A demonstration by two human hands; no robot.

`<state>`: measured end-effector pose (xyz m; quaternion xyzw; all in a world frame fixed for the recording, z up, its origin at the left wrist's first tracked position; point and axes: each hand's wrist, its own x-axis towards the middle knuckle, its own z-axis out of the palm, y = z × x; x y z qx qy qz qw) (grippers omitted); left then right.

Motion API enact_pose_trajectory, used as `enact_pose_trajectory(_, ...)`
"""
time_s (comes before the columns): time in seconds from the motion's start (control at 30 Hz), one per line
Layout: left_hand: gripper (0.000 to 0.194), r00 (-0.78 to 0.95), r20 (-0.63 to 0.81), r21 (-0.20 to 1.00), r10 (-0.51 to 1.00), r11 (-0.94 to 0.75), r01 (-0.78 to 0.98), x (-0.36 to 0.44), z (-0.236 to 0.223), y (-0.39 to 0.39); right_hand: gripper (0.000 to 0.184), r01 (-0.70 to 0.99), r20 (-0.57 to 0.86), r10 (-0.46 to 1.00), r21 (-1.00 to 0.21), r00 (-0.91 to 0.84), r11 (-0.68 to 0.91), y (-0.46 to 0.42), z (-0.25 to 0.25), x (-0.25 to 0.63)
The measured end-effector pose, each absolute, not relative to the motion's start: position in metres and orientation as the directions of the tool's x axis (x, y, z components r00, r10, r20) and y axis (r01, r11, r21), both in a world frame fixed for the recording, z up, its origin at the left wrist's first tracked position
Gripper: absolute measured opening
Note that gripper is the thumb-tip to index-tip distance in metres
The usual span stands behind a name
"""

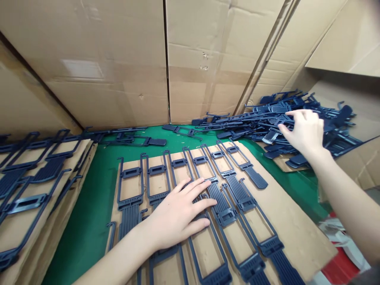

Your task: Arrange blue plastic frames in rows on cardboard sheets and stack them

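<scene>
My left hand [178, 213] lies with its fingers spread over dark blue plastic frames laid out in rows on a cardboard sheet [297, 221]. Each frame, such as the one at the row's far right [253, 176], has a long open loop, a small slotted crossbar and a ribbed flat tab. Parts of several frames are hidden beneath my left hand and forearm. At the right, my right hand [305, 128] is over the edge of a tangled pile of similar frames [246, 122]. Its thumb and fingers are apart, and nothing shows clearly gripped between them.
A stack of cardboard sheets [68, 198] bearing more frames stands at the left on the green table surface [86, 213]. Loose frames [148, 141] lie along the back. Tall cardboard panels [124, 71] close off the rear, with more cardboard [347, 43] at the right.
</scene>
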<state>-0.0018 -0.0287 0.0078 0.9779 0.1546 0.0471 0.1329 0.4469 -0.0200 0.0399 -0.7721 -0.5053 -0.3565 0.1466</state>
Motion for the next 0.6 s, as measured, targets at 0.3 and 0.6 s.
enact_pose_trajectory(0.3,0.041,0.947,0.075,0.298,0.313,-0.913,0.278,-0.003,0.005,-0.029,0.034,0.833,0.474,0.792,0.192,0.384,-0.519,-0.012,0.033,0.434)
enact_pose_trajectory(0.6,0.041,0.948,0.077,0.306,0.309,-0.912,0.273,-0.003,0.004,-0.028,0.027,0.848,0.634,0.747,0.269,0.201,-0.456,-0.027,0.045,0.425)
